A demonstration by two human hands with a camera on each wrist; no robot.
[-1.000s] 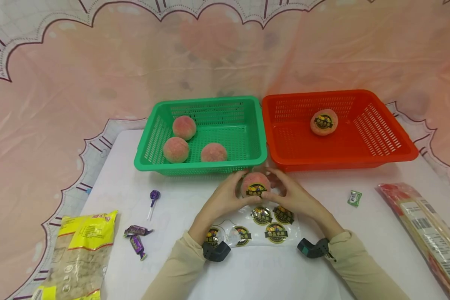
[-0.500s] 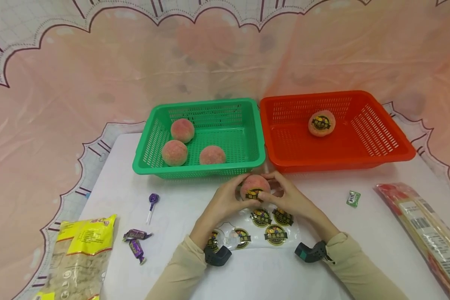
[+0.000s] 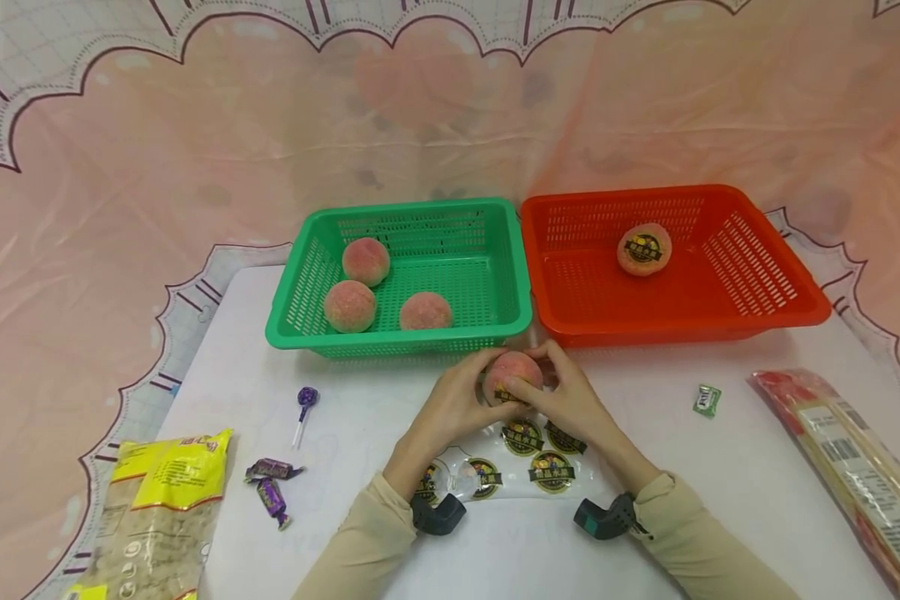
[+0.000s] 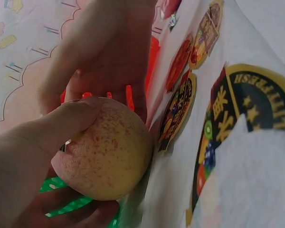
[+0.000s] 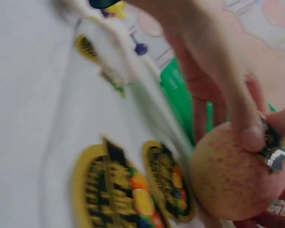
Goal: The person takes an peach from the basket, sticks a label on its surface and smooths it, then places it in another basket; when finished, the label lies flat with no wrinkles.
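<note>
Left grip [image 3: 453,402], right grip [image 3: 572,400] clasping peach [image 3: 513,367], sticker [image 3: 552,472] nearby reading 精品水果

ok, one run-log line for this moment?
left hand: grips peach | right hand: grips same peach, touching its sticker | green basket: three peaches | red basket: one stickered peach

Left sleeve [image 3: 366,533], lower left of centre in head view, was beige, creased. Right sleeve [image 3: 708,537], lower right, matched. Left wrist camera [image 3: 438,516] was black, bent; right wrist camera [image 3: 607,518], alike, bore small green patch [image 3: 591,523], thin dark cord [image 3: 641,530].
</note>
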